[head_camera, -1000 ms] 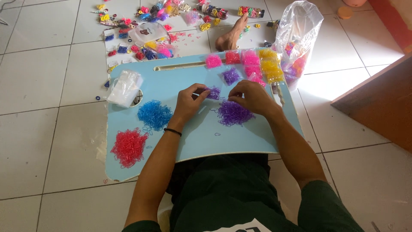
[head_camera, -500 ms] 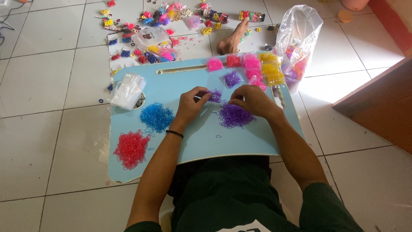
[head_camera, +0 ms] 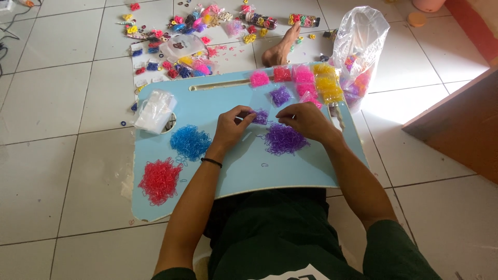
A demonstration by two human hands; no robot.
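Observation:
A light blue lap table (head_camera: 244, 166) lies over my legs. My left hand (head_camera: 232, 126) pinches a small clear bag of purple rubber bands (head_camera: 260, 116) at its left edge. My right hand (head_camera: 306, 120) rests with bent fingers just right of that bag, above a loose pile of purple bands (head_camera: 284, 139). A blue pile (head_camera: 190, 142) and a red pile (head_camera: 159, 180) lie on the table's left part. Filled small bags in pink, purple and yellow (head_camera: 306, 83) line the far right edge.
A stack of empty clear bags (head_camera: 154, 110) sits at the table's left corner. A large clear plastic bag (head_camera: 359, 49) stands on the white tiled floor at right. Colourful bands and packets (head_camera: 192, 36) are scattered beyond the table, near my bare foot (head_camera: 281, 47). A wooden board (head_camera: 461, 124) lies right.
Both hands stay over the purple bands with only small finger movements at the little bag. The view has shifted slightly.

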